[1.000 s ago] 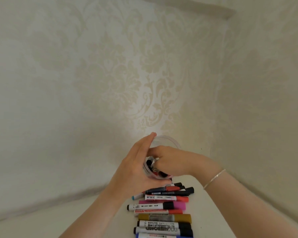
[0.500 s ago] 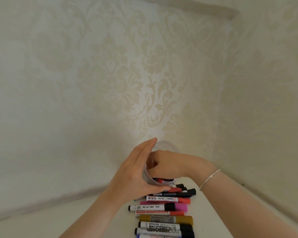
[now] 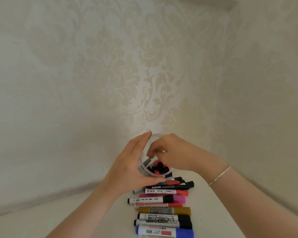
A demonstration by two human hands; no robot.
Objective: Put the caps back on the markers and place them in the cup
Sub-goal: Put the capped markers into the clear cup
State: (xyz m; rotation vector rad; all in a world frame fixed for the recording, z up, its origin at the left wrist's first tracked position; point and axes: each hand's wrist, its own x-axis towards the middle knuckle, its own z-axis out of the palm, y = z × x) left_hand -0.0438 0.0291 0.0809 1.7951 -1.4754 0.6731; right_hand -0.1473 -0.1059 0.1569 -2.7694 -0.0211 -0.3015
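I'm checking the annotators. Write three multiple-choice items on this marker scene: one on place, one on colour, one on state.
1. Where is the right hand?
A. over the cup's mouth
B. flat on the table
C. on the blue marker

2. What colour is the marker nearest the camera?
A. green
B. blue
C. yellow

3. How is the clear cup held?
A. untouched
B. lying tipped over
C. left hand wrapped around it

Answers: 1 A, its fingers reach in at the rim; 2 B, blue cap and body; 3 C, palm and thumb curl round its wall.

right hand fingers: blurred, hold unclear | blue marker: cut by bottom edge
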